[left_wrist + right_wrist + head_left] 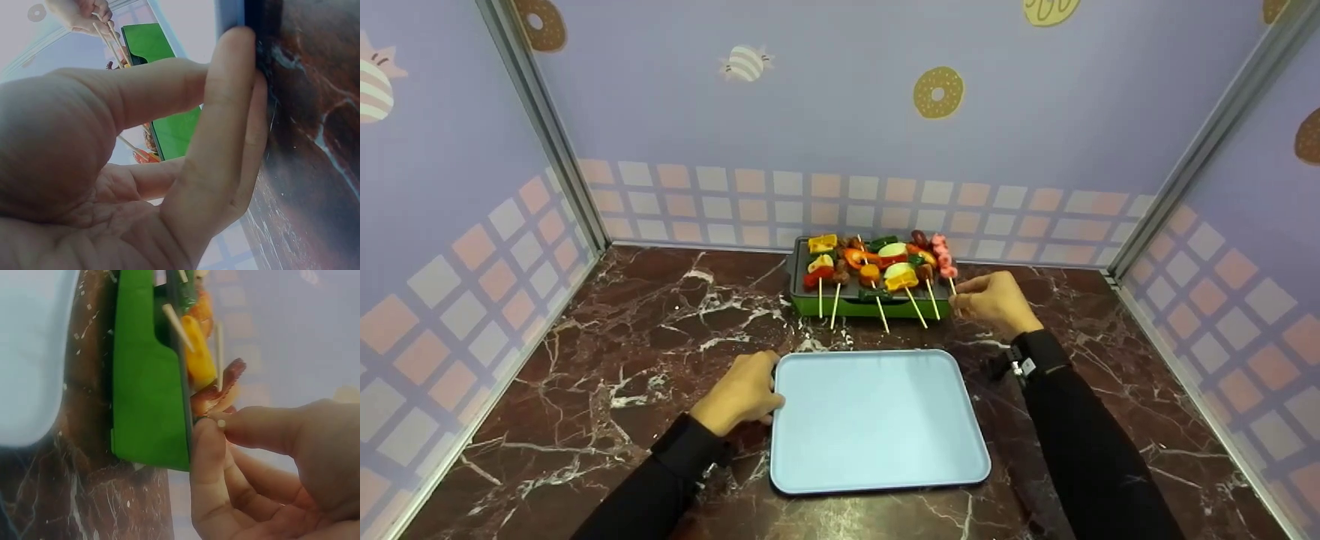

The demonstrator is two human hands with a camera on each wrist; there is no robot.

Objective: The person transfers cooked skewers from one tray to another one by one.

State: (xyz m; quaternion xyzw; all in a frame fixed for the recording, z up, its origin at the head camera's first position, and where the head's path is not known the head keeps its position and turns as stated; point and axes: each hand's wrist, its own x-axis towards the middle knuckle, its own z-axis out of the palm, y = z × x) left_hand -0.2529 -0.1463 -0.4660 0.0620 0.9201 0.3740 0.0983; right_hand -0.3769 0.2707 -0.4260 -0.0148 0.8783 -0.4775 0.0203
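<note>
My right hand (991,301) pinches the bare stick end of a skewer of pink pieces (941,256) at the right end of a green grill (810,306). In the right wrist view, the stick's tip (221,423) pokes out between thumb and forefinger. Several more skewers of toy-like vegetables and meat lie across the grill's dark top, their sticks overhanging the front, one with a yellow pepper piece (901,281). My left hand (744,390) grips the left edge of a light blue tray (877,420), thumb at the rim; in the left wrist view its fingertips (236,48) meet the tray's side.
The tray lies flat on a dark red marbled tabletop (660,360), in front of the grill. Behind the grill stands a lilac wall (825,112) with a checked band, and similar panels close off both sides.
</note>
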